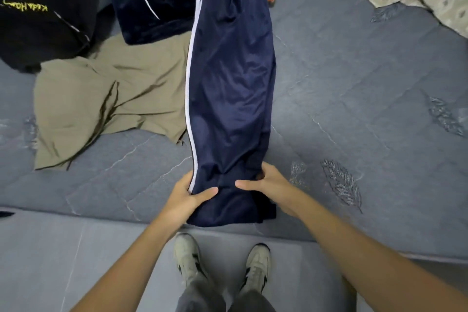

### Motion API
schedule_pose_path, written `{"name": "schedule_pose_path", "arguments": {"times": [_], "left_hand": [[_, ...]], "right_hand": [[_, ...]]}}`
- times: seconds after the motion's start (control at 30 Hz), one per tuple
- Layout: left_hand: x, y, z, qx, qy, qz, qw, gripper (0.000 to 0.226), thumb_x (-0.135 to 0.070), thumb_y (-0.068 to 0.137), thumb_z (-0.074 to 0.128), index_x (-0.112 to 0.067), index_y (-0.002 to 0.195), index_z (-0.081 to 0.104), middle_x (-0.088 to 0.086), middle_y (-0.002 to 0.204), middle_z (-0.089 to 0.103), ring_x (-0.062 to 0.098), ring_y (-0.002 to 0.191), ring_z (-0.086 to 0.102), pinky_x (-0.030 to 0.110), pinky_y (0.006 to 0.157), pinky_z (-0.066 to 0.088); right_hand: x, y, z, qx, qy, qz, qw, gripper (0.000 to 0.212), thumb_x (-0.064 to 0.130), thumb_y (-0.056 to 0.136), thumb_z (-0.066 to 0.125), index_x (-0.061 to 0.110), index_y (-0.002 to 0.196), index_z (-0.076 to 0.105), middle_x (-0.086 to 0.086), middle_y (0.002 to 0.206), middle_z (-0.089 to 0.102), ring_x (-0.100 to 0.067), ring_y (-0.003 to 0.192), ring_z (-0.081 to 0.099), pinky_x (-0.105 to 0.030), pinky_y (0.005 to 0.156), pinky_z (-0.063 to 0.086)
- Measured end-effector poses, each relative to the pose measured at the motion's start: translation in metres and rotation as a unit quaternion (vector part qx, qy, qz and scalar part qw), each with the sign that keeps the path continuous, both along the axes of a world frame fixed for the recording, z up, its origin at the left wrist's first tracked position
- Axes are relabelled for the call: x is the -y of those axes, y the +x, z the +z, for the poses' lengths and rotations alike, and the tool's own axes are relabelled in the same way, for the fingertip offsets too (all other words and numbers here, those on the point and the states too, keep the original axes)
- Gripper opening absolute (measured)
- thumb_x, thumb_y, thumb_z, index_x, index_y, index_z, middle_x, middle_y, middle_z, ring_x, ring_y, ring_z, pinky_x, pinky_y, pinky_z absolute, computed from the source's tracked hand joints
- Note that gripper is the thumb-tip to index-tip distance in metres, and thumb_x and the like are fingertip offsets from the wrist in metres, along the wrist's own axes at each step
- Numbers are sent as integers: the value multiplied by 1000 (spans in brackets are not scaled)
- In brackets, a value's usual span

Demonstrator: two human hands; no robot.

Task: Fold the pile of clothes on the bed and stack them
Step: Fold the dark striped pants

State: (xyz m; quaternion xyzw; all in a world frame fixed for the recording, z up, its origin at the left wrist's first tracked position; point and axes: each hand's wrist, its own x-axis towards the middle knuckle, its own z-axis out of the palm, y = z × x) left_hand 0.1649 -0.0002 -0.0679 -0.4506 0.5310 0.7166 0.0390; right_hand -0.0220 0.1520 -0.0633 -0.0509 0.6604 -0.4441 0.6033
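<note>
Navy pants [230, 78] lie stretched out long on the bed [354, 88] ahead of the hands, left hand [184, 197] and right hand [268, 185] pinching the near end, which should be lifted evenly and folded forward.

Both arms extended forward, left hand [186, 194] and right hand [266, 181] gripping, thumbs on top

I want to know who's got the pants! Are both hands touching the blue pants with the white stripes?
Touching. The head view shows the left hand and right hand each gripping the near end of the navy track pants.
</note>
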Motion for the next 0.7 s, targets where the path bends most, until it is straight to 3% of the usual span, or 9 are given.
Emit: {"name": "schedule_pose_path", "arguments": {"times": [0.07,0.2,0.33,0.4,0.47,0.57,0.63,0.7], "left_hand": [[-11,6,3,4,19,17,1000,61,-24,85,86,-34,137,57,-13,126,73,8,110,72,28,89,59],[-22,27,6,52,57,4,997,61,-28,85,85,-29,138,54,-8,126,73,11,110,72,29,90,58],[-28,64,9,29,154,-41,987,47,-38,92,76,-24,136,65,-1,125,75,20,116,72,40,103,53],[-38,82,10,37,133,-81,987,41,-40,95,72,-25,133,68,-3,123,76,16,113,73,33,98,54],[-49,96,10,52,78,-64,994,32,-37,97,71,-26,128,70,-9,114,79,8,104,75,19,83,56],[-59,113,10,57,28,-5,998,17,-29,100,71,-27,117,72,-12,106,80,7,95,76,18,73,58],[-65,128,13,69,8,-9,998,9,-29,99,71,-30,109,73,-13,99,80,7,88,77,19,66,58],[-69,145,16,56,7,-19,998,9,-30,100,70,-31,107,74,-11,100,81,9,89,77,19,68,59]], "right_hand": [[-9,20,-2,1,3,1,1000,67,25,74,94,32,132,61,20,123,73,-2,113,69,-26,95,57],[-26,58,-8,13,23,-6,1000,52,22,76,93,38,116,63,22,109,76,0,100,73,-19,81,59],[-45,85,-7,27,23,-61,997,59,23,77,93,37,125,62,15,118,76,-6,105,73,-30,93,59],[-54,103,-4,6,26,-57,998,58,18,83,88,35,131,60,13,124,73,-7,110,71,-27,95,57],[-64,125,-2,-26,21,-58,998,53,9,90,80,36,130,57,15,126,69,-4,114,66,-16,89,55],[-78,157,0,-99,18,-110,989,52,2,95,72,34,131,52,12,131,64,2,115,62,-9,81,53],[-87,177,2,-147,19,-145,978,55,2,96,70,32,138,49,11,134,62,-8,125,60,-15,91,53],[-95,196,5,-191,-14,-167,967,70,-1,97,67,28,154,39,8,150,54,-11,140,50,-28,110,47]]}}
